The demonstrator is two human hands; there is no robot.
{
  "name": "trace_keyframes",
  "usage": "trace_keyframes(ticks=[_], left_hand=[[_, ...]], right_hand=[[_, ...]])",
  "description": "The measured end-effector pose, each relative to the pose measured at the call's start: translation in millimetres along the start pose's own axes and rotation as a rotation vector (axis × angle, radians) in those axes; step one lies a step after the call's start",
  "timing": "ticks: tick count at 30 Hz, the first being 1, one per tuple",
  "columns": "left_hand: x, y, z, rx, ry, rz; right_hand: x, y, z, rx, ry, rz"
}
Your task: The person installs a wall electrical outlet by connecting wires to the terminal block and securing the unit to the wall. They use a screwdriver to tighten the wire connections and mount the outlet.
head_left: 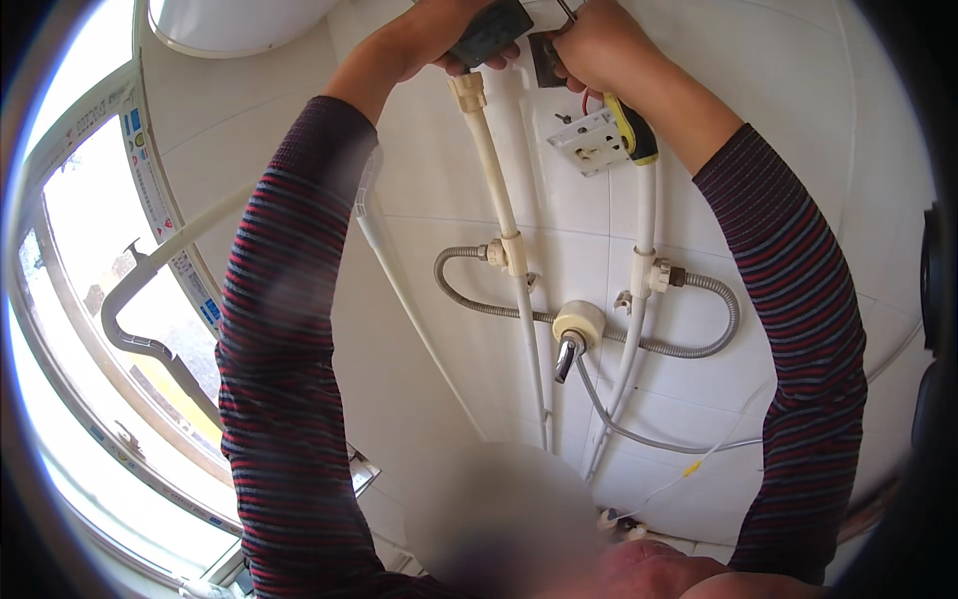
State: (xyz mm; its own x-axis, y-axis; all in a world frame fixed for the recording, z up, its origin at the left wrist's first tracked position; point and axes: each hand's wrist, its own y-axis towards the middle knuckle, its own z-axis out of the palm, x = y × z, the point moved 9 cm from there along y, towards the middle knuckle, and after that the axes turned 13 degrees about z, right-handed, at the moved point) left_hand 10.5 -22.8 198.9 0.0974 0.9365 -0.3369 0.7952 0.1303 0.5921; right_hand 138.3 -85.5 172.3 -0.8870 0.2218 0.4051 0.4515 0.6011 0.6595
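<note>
Probably midway: white plate (596,150) bared, red wire (585,103) not yet covered; left hand (431,35) grips a dark box (491,32), right hand (609,48) clasps a dark block (544,60).

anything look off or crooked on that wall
Yes: the white plate below the right hand sits tilted against the tile joints, and a red wire shows above it, uncovered; wiring would normally be hidden.
</note>
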Motion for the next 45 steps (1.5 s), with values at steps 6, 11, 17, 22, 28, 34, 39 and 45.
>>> trace_keyframes(ticks=[6, 11, 17, 22, 28, 34, 39, 45], left_hand=[[5, -8, -3, -0.240, -0.225, -0.038], [7, -5, -2, -0.155, -0.383, 0.076], [13, -7, 3, -0.152, -0.368, 0.035], [13, -4, 3, -0.204, -0.300, 0.108], [11, 14, 18, -0.032, 0.147, -0.098], [-14, 5, 21, -0.017, 0.133, -0.211], [-7, -4, 9, -0.110, 0.021, -0.292], [2, 2, 11, 0.252, -0.026, -0.389]], right_hand=[[-8, -34, -27, -0.086, 0.384, 0.191], [-8, -27, -25, -0.069, 0.213, 0.246], [-6, -28, -22, -0.028, 0.245, 0.228], [-1, -44, -32, -0.024, 0.371, 0.120], [-7, -35, -20, 0.013, 0.308, 0.193], [-10, -19, -19, -0.016, 0.167, 0.181], [-15, -15, -26, -0.067, 0.133, 0.082], [-6, -16, -17, 0.028, 0.225, 0.192]])
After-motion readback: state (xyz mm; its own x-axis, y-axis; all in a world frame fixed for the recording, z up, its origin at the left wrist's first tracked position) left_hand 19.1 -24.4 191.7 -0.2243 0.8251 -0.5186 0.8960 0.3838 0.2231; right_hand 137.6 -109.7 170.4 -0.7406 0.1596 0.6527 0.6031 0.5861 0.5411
